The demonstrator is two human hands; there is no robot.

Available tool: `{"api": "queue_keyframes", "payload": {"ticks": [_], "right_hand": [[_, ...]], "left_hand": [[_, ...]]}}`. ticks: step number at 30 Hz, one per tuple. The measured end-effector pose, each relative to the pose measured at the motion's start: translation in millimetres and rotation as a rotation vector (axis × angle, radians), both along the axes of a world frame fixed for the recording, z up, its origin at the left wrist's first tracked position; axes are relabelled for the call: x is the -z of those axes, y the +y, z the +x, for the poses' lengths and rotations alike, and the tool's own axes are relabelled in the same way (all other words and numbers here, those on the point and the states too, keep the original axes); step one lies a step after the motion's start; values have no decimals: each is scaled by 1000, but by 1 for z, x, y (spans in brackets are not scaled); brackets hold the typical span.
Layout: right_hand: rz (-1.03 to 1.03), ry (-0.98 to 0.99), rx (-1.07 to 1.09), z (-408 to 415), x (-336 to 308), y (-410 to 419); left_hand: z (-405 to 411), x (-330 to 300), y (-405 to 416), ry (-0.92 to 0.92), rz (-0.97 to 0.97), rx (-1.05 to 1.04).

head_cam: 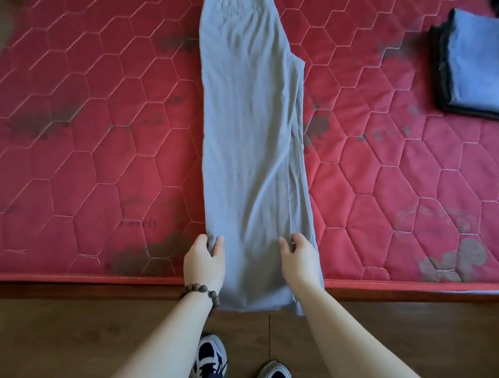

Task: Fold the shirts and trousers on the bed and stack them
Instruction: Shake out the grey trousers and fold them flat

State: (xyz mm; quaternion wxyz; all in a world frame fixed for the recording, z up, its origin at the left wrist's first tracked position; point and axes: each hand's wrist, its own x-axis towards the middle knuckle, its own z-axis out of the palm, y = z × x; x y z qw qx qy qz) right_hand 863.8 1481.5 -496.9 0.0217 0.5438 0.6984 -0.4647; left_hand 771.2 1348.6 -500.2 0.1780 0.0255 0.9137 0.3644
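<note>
Grey trousers (252,148) lay lengthwise across the red quilted mattress (95,145), one leg laid over the other, the waistband at the far side and the hems hanging just over the near edge of the bed. The person stood at that edge with both hands low on the legs. Their left hand (204,259), a bead bracelet (200,292) at the wrist, pinched the left edge of the cloth between thumb and fingers. Their right hand (299,255) was curled onto the fabric near the right edge, apparently nipping a small fold of it, though I could not be sure it had both layers. Off to the right sat a stack of folded clothes (476,67), blue on top with darker pieces beneath.

To my eye the next fold would be hems up towards the waistband. Doing it well would mean catching both layers in each hand, lifting evenly so the legs stayed aligned, and smoothing the long wrinkles flat. The lower leg peeked out on the right and wanted squaring first.
</note>
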Motion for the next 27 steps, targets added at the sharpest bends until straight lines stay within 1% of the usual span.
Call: {"api": "queue_keyframes", "payload": {"ticks": [2,4,6,8,9,11,12,13,15,16,17,18,19,21,22,24,27], "right_hand": [[95,81,-2,6,-10,4],[207,178,56,13,-22,8],[283,229,100,21,-22,12],[216,169,88,29,-15,16],[125,86,42,32,-9,16],[-42,-135,-160,36,1,16],[-54,-177,-234,38,2,17],[-16,-146,-250,39,1,20],[179,57,-156,43,-10,25],[296,172,-84,48,-15,26],[372,255,-24,52,-19,24],[399,290,20,56,-21,21],[376,258,46,60,-19,18],[225,40,38,64,-4,15],[149,-67,14,67,4,15],[104,-178,-37,69,15,17],[109,-184,-62,70,20,23]], "left_hand": [[-1,-14,3,-1,117,-1],[0,-22,5,-16,241,-33],[7,-25,7,-75,291,-84],[14,-15,8,-221,266,-129],[18,-8,8,-306,185,-124],[23,0,6,-425,27,-72],[24,2,4,-434,28,-71],[24,0,2,-434,106,-88],[24,-8,-1,-468,419,-141],[25,-11,-2,-485,534,-145],[26,-13,-3,-475,565,-123],[28,-12,-3,-446,504,-86],[30,-11,-2,-411,385,-56],[35,-5,2,-353,112,-4],[37,-2,2,-331,31,12],[39,0,3,-268,-7,33],[36,3,5,-90,-35,41]]}}
